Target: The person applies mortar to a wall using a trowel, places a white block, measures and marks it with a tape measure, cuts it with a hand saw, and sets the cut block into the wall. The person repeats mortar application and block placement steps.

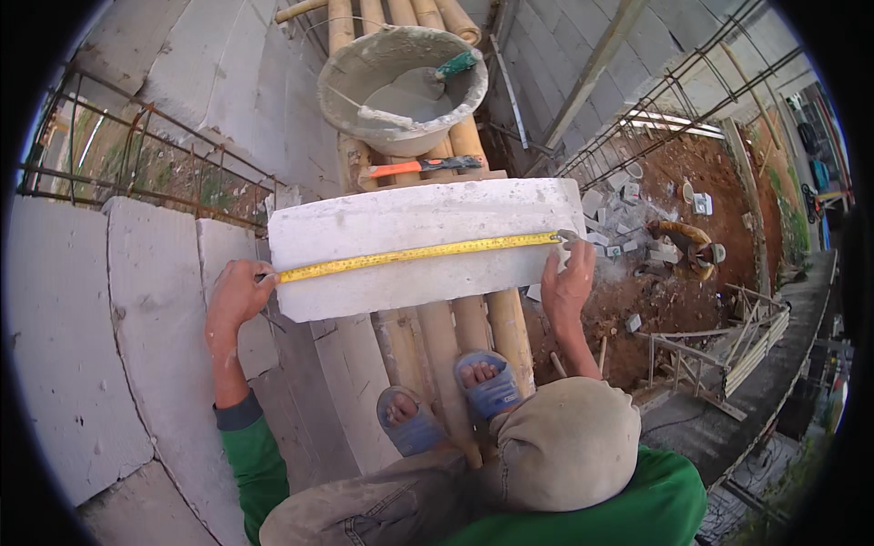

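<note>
A long white block [428,214] lies crosswise in front of me on bamboo poles. A yellow tape measure [419,253] stretches across its upper face, nearly end to end. My left hand [238,296] is closed on the tape at the block's left end; the tape's case is not plainly visible there. At the right end, my right hand [568,280] pinches the tip of the tape, its fingers against the block's edge. Just beyond the block lies an orange and black handled tool [423,167], its far part unclear.
A mortar-smeared bucket [401,136] with a green-handled trowel [455,65] in it stands on the bamboo poles [455,332] beyond the block. Block walls [164,337] rise on the left. Far below right, a person [696,247] works among broken blocks, near steel rebar [674,86].
</note>
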Tool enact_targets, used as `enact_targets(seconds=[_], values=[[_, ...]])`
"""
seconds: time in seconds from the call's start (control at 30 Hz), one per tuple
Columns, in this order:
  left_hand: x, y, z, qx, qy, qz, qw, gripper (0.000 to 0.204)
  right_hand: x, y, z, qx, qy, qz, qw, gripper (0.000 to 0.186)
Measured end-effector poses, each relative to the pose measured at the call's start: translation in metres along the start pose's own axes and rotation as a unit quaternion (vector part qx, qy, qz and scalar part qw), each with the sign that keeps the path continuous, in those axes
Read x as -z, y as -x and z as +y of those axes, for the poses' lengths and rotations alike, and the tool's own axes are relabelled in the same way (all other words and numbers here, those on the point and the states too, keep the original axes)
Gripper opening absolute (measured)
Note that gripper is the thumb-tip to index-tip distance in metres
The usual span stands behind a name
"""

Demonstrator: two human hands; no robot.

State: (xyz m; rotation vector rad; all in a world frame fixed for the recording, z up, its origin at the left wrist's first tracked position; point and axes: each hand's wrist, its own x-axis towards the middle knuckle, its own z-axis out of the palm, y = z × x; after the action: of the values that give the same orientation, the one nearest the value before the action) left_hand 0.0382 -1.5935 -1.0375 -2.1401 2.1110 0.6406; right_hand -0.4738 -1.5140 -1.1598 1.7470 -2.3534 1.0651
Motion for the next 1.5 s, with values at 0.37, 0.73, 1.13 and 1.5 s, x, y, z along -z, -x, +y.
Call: enact_targets(seconds=[0.37, 0.73, 1.13, 1.5], values=[[0.016, -0.011, 0.005, 0.027, -0.010, -0.069, 0.997, 0.032, -0.007, -0.003, 0.054, 0.118, 0.074, -0.080, 0.987, 0.016], [0.010, -0.046, -0.025, 0.003, -0.013, -0.096, 0.995, 0.032, -0.004, -0.019, 0.073, 0.047, 0.114, -0.036, 0.992, 0.018], [0.000, -0.063, -0.040, -0.040, 0.001, -0.122, 0.992, 0.027, -0.010, -0.023, 0.108, -0.002, 0.111, -0.029, 0.993, 0.026], [0.014, -0.056, -0.024, -0.028, 0.012, -0.152, 0.988, 0.024, -0.012, -0.023, 0.121, -0.004, 0.108, -0.027, 0.994, 0.032]])
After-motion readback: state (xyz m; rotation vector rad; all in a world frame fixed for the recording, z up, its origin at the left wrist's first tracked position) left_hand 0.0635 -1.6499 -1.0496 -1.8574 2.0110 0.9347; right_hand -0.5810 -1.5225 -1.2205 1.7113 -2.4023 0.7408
